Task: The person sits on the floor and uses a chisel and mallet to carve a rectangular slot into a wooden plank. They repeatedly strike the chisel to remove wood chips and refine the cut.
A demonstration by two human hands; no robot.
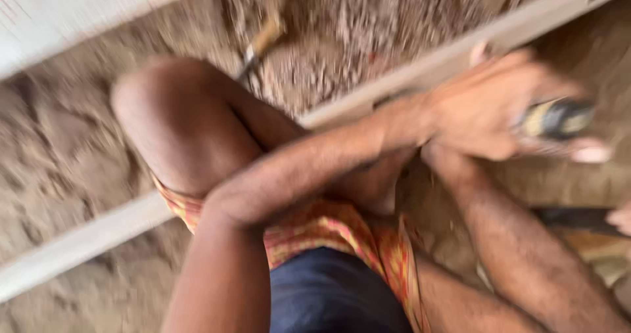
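In the head view, which is being blurred by motion, a dark tool with yellow bands (pixel 555 118) is being gripped at the right of the frame by the left hand (pixel 490 110), its fingers curled around the handle, just above the pale plank (pixel 368 103) that is being crossed from lower left to upper right. The right hand is being hidden at the right, so its fingers cannot be told. A slip is being risked, since a bare knee (pixel 177 119) is being held close to the plank.
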